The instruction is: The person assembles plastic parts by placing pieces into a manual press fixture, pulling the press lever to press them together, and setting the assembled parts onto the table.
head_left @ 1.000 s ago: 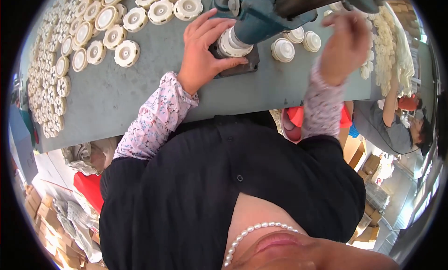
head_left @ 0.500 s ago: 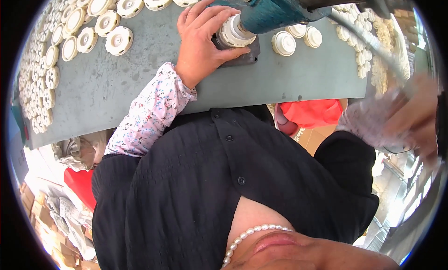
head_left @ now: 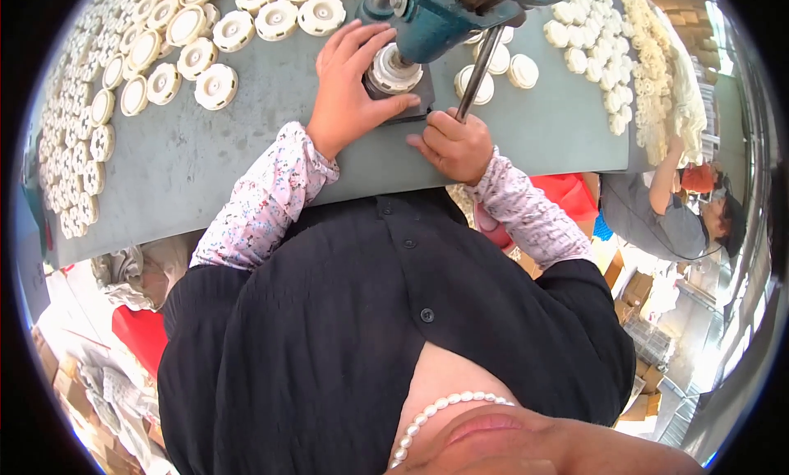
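Observation:
A teal hand press stands at the table's far middle, its ram down on a round cream plastic part. That part sits on a dark base plate. My left hand curves around the part's left side, fingers stretched apart behind it and thumb extended along its near side. Whether the fingertips press on it is hard to see. My right hand is closed around the lower end of the press's metal lever, which slants down toward me.
Many round cream parts cover the table's left and far side. Several white caps stand right of the press, with more caps farther right beside a heap of pale pieces. A co-worker is at the right.
My right hand has come from the far right to the table's near edge, swinging the lever down and inward. My left hand stays by the part; the view has shifted slightly.

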Tool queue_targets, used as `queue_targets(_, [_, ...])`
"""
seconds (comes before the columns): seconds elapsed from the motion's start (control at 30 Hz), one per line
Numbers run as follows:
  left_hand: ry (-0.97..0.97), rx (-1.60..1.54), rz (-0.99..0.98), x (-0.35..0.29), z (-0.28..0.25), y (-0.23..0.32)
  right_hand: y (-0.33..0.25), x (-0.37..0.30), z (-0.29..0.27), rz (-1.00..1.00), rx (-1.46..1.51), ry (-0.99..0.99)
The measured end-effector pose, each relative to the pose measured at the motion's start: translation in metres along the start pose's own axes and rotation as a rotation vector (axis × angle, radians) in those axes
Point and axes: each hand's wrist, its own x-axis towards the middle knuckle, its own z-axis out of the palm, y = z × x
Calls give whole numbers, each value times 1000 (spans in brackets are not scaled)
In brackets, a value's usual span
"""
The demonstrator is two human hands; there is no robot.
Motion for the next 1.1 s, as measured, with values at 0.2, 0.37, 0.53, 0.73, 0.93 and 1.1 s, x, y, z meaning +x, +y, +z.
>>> queue_targets(0.2, [-78,-52,16,11,-13,-12,-14,-1,-71,6,568,-86])
queue_targets(0.37, [-92,-216,167,38,-30,-17,-32,13,-148,527,917,723])
queue_targets(0.53, [35,391,157,58,-82,-48,58,-18,-52,1141,191,-66])
queue_targets(0.73, [266,363,101,15,-73,-19,48,-9,-14,1156,654,139])
queue_targets(0.93, [20,16,-2,-19,-50,16,25,21,-34,290,363,294])
queue_targets(1.1, [-4,-139,-14,6,-29,25,23,43,12,137,210,404])
